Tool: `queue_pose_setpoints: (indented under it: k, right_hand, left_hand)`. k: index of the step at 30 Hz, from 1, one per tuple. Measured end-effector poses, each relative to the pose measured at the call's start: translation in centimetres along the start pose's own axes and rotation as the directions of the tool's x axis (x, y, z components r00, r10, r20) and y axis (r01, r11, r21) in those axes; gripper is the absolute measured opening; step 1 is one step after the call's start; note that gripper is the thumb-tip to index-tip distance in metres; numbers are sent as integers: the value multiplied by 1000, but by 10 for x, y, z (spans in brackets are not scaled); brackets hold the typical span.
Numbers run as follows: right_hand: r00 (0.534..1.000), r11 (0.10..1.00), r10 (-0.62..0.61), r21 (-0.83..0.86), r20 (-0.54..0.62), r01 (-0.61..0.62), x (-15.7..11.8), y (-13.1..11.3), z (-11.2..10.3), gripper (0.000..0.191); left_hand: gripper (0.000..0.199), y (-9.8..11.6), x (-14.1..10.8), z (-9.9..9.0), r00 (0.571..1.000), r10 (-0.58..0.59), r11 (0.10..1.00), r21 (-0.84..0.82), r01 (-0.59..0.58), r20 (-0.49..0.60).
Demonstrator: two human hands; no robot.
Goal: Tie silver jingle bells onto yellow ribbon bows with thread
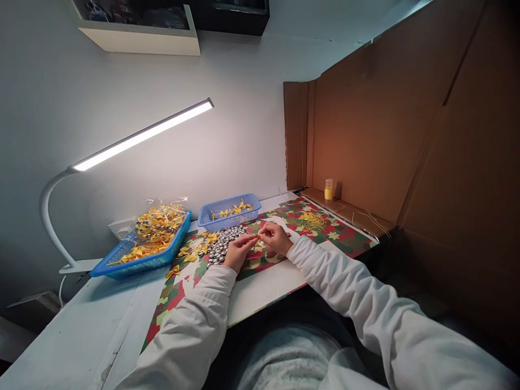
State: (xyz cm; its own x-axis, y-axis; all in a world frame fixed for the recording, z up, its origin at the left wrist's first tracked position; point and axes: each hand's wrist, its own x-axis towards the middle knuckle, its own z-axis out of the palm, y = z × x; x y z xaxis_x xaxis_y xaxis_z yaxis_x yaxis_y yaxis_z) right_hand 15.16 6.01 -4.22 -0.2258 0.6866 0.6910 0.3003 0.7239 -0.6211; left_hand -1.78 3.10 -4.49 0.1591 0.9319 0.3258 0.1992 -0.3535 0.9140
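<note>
My left hand [239,252] and my right hand [274,238] meet fingertip to fingertip over the patterned sheet. Both are closed in a pinch around something tiny, perhaps yellowish, too small to name. Just beyond and left of my left hand lies a pile of small silver bells [221,244]. Yellow ribbon bows [190,252] are scattered left of that pile. Farther right, past my right hand, sits a loose tangle of thin yellow cord [312,220].
A blue basket [134,268] heaped with yellow bows stands at left, and a smaller blue basket [229,222] with several bows behind. A lit lamp [146,135] arches over them. A small yellow bottle [329,191] stands beside the tall cardboard wall [365,119] on the right.
</note>
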Motion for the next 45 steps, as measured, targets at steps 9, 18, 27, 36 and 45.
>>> queue_pose_setpoints:
  k: [9, 18, 27, 36, 45]
  right_hand:
    - [991, 994, 94, -56, 90, -89, -4, 24, 11, 23]
    - [987, 987, 27, -159, 156, -2, -5, 17, 9, 24]
    - [978, 975, 1, -218, 207, 45, -5, 19, 13, 23]
    - [965, 969, 85, -246, 247, -22, -7, 24, 17, 23]
    - [972, 961, 105, -271, 212, -45, -10, 7, 11, 24]
  left_hand:
    - [27, -1, 2, 4, 997, 41, 985, 169, -30, -63]
    - [23, 6, -1, 1, 994, 105, 832, 550, -73, -27]
    - [23, 11, 0, -2, 989, 128, 614, 778, -135, 70]
    - [24, 19, -2, 3, 975, 156, 428, 879, -211, 158]
    - [24, 26, -3, 2, 969, 146, 419, 875, -241, 197]
